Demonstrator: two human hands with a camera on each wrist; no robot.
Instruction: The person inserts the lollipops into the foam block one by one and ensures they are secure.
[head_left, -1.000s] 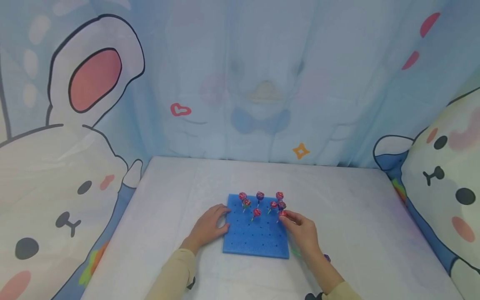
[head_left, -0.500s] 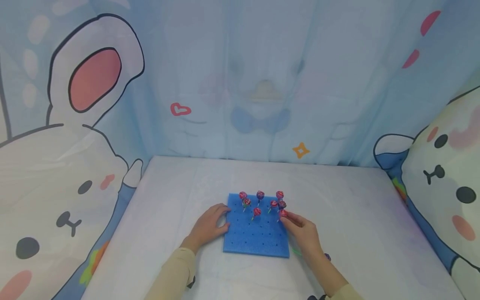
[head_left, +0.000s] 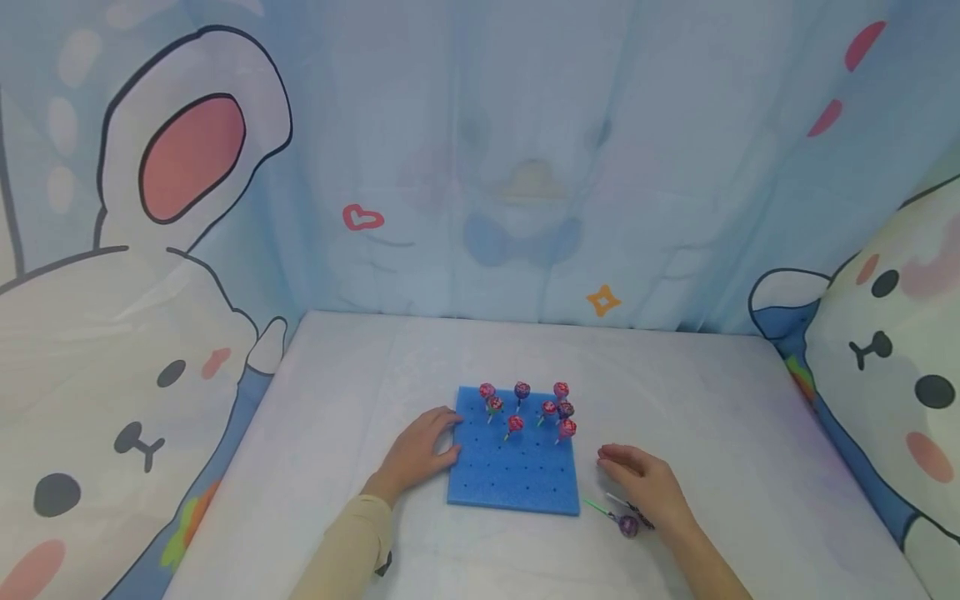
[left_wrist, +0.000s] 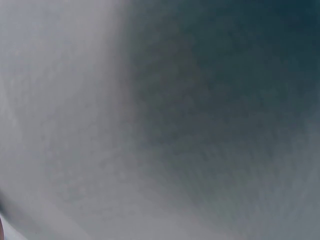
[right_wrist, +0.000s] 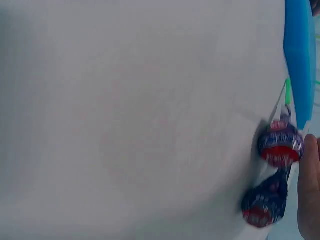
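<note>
A blue foam board (head_left: pixel 514 487) with rows of small holes lies on the table. Several lollipops in red and purple wrappers, one of them a red lollipop (head_left: pixel 567 428) at the right edge, stand in its far half on their sticks. My left hand (head_left: pixel 417 450) rests against the board's left edge, fingertips and thumb touching it. To the right of the board, my right hand (head_left: pixel 647 482) hovers with fingers loosely bent and nothing in them. Just below it, a purple lollipop (head_left: pixel 628 526) with a green stick lies beside another dark-wrapped lollipop (right_wrist: pixel 265 204), partly hidden by the hand in the head view.
The white table (head_left: pixel 360 367) reaches back to a light blue curtain (head_left: pixel 420 150) with cartoon prints. Printed rabbit figures cover the cloth on both sides. Only blurred grey and dark cloth fills the left wrist view.
My right hand has let go of the red lollipop at the board's right edge and moved right and toward me, uncovering the lollipops on the table. The left hand has stayed put.
</note>
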